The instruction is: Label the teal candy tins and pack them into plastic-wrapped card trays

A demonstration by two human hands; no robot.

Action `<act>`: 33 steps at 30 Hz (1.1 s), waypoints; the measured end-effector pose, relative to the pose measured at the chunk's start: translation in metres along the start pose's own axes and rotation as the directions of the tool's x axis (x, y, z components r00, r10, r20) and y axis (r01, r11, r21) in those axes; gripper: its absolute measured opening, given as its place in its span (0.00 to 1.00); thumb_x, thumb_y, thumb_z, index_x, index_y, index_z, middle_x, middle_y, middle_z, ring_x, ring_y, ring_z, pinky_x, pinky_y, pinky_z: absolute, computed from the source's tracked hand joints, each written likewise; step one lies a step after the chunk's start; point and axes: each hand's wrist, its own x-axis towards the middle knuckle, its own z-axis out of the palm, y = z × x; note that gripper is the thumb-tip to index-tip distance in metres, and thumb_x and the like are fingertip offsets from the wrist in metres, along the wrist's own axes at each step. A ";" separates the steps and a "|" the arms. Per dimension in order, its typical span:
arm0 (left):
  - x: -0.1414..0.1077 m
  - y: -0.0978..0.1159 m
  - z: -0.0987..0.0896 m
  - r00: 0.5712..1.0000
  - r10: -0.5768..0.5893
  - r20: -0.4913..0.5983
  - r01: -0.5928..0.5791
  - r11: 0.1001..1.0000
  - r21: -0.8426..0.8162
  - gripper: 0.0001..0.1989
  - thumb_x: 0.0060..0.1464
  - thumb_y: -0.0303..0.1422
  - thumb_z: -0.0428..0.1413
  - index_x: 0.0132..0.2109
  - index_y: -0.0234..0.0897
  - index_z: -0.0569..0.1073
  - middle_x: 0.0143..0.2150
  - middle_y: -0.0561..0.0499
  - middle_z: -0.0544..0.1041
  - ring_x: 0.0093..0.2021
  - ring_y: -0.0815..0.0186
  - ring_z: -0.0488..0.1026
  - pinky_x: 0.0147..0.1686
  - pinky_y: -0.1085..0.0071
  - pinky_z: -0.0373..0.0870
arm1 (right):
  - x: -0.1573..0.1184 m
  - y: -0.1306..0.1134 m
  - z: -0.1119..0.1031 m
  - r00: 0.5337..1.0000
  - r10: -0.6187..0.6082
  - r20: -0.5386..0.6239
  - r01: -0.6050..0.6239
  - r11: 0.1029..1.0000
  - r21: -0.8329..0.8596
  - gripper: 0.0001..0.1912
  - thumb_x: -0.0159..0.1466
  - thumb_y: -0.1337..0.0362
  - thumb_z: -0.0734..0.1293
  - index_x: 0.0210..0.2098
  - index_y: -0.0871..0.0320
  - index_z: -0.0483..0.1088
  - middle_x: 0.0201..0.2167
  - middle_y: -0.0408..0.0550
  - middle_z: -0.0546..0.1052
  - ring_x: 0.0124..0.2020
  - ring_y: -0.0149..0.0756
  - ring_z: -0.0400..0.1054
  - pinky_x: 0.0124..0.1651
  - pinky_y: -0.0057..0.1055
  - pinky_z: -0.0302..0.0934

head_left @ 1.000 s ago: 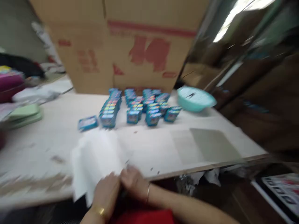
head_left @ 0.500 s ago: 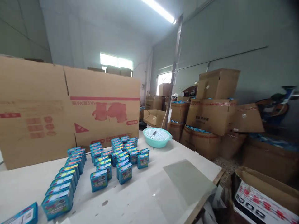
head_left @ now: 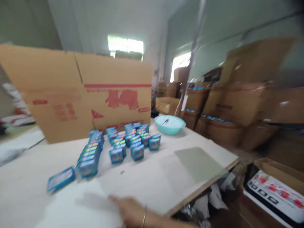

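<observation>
My right hand point(head_left: 129, 209), with a thin bracelet at its wrist, reaches in from the bottom edge. It is against the right side of a blurred white sheet or bag point(head_left: 78, 205) lying at the table's front. Motion blur and the white material hide its fingers, so I cannot tell whether it grips. My left hand is out of sight. Beyond the white material, one flat blue packet point(head_left: 61, 179) rests on the table. Close to it, a long row of upright blue packets point(head_left: 87, 166) runs away from me, with more blue packets point(head_left: 137, 151) grouped to its right.
A large cardboard box point(head_left: 118, 74) stands along the back of the white table point(head_left: 147, 177). A turquoise basin point(head_left: 169, 128) of pale small pieces sits at the far right, near a metal pole point(head_left: 192, 60). Stacked cartons point(head_left: 247, 104) and an opened box point(head_left: 273, 196) are beyond the right edge.
The view has tilted down and turned left, so the table items sit higher and farther right. My right hand and much more of the white material have come into view.
</observation>
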 end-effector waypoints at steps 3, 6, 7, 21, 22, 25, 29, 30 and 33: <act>-0.015 -0.038 -0.014 0.902 0.345 0.260 -0.335 0.939 -0.083 0.16 0.53 0.43 0.58 0.49 0.47 0.74 0.49 0.51 0.76 0.48 0.64 0.73 0.46 0.68 0.71 | -0.007 0.035 0.014 0.997 0.020 0.080 -0.026 0.997 0.072 0.33 0.61 0.74 0.59 0.64 0.53 0.51 0.52 0.51 0.72 0.46 0.42 0.70 0.47 0.36 0.63; 0.011 -0.058 -0.009 0.719 0.639 0.273 -0.596 0.769 -0.231 0.23 0.60 0.43 0.47 0.58 0.39 0.68 0.59 0.42 0.70 0.58 0.54 0.66 0.56 0.55 0.63 | -0.010 0.068 0.027 0.994 0.019 0.109 -0.002 0.988 -0.155 0.37 0.60 0.78 0.55 0.66 0.49 0.49 0.47 0.50 0.74 0.45 0.39 0.68 0.44 0.32 0.61; 0.023 -0.062 -0.003 0.709 0.639 0.298 -0.601 0.769 -0.217 0.23 0.61 0.43 0.45 0.58 0.38 0.68 0.61 0.41 0.68 0.60 0.52 0.63 0.58 0.51 0.60 | -0.011 0.074 0.029 0.993 0.000 0.116 0.025 0.977 -0.213 0.37 0.60 0.78 0.54 0.66 0.48 0.49 0.45 0.50 0.74 0.44 0.38 0.67 0.43 0.31 0.61; 0.059 -0.039 0.027 0.419 0.534 0.735 -0.715 0.692 -0.095 0.08 0.55 0.31 0.49 0.39 0.39 0.72 0.42 0.46 0.77 0.42 0.57 0.74 0.36 0.65 0.67 | -0.006 0.060 0.022 0.992 0.076 0.097 -0.050 0.969 -0.241 0.20 0.67 0.65 0.58 0.58 0.61 0.60 0.47 0.53 0.70 0.47 0.39 0.63 0.47 0.34 0.57; 0.060 -0.038 0.029 0.401 0.542 0.739 -0.731 0.675 -0.098 0.08 0.55 0.31 0.48 0.38 0.39 0.72 0.41 0.46 0.77 0.41 0.57 0.74 0.34 0.65 0.67 | -0.002 0.058 0.022 0.990 0.107 0.090 -0.080 0.963 -0.259 0.17 0.66 0.66 0.59 0.53 0.62 0.64 0.46 0.52 0.71 0.46 0.39 0.64 0.46 0.34 0.58; 0.063 -0.034 0.035 0.351 0.553 0.755 -0.777 0.623 -0.095 0.07 0.54 0.31 0.49 0.38 0.38 0.71 0.39 0.44 0.77 0.37 0.56 0.75 0.32 0.65 0.66 | 0.010 0.053 0.020 0.980 0.167 0.111 -0.124 0.939 -0.322 0.11 0.63 0.68 0.60 0.43 0.61 0.68 0.41 0.50 0.74 0.41 0.40 0.67 0.41 0.34 0.59; 0.063 -0.029 0.040 0.284 0.563 0.776 -0.816 0.567 -0.113 0.09 0.52 0.28 0.50 0.41 0.36 0.70 0.38 0.42 0.77 0.35 0.56 0.75 0.32 0.64 0.67 | 0.019 0.049 0.019 0.969 0.187 0.164 -0.104 0.905 -0.412 0.13 0.61 0.71 0.58 0.45 0.61 0.67 0.40 0.52 0.75 0.40 0.42 0.69 0.38 0.35 0.61; 0.063 -0.027 0.041 0.262 0.564 0.783 -0.826 0.551 -0.121 0.09 0.53 0.28 0.50 0.42 0.35 0.70 0.37 0.41 0.77 0.35 0.56 0.76 0.32 0.64 0.67 | 0.021 0.049 0.020 0.966 0.186 0.179 -0.094 0.899 -0.427 0.13 0.61 0.72 0.58 0.45 0.61 0.66 0.40 0.52 0.75 0.40 0.43 0.70 0.38 0.35 0.61; 0.060 -0.025 0.045 0.214 0.552 0.806 -0.850 0.512 -0.125 0.09 0.56 0.25 0.47 0.41 0.34 0.70 0.37 0.40 0.77 0.35 0.56 0.76 0.32 0.64 0.68 | 0.022 0.050 0.024 0.962 0.182 0.202 -0.073 0.888 -0.455 0.13 0.62 0.73 0.57 0.45 0.61 0.65 0.40 0.54 0.74 0.40 0.43 0.70 0.37 0.34 0.62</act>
